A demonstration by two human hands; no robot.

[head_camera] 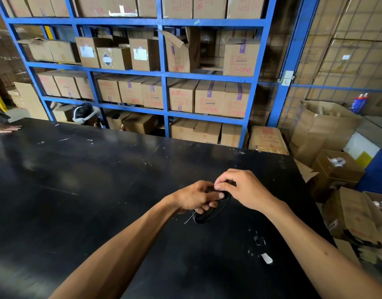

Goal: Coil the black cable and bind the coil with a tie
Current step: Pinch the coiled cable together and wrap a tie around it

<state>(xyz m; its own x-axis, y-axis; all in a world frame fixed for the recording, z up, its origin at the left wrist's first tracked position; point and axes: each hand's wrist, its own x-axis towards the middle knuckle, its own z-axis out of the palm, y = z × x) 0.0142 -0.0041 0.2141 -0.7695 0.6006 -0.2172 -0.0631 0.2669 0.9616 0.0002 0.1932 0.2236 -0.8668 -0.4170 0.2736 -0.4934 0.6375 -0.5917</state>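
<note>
The black cable is wound into a small oval coil that hangs just above the black table. My left hand grips the upper part of the coil, fingers wrapped around the strands. My right hand pinches at the top of the coil with thumb and forefinger, right beside my left fingers. A thin pale end, perhaps a tie or wire tip, sticks out at the coil's lower left. Whether a tie sits around the coil is hidden by my fingers.
Small white scraps lie on the table near its right edge. Open cardboard boxes crowd the floor to the right. Blue shelving full of cartons stands behind the table. Another person's hand rests on the far left edge.
</note>
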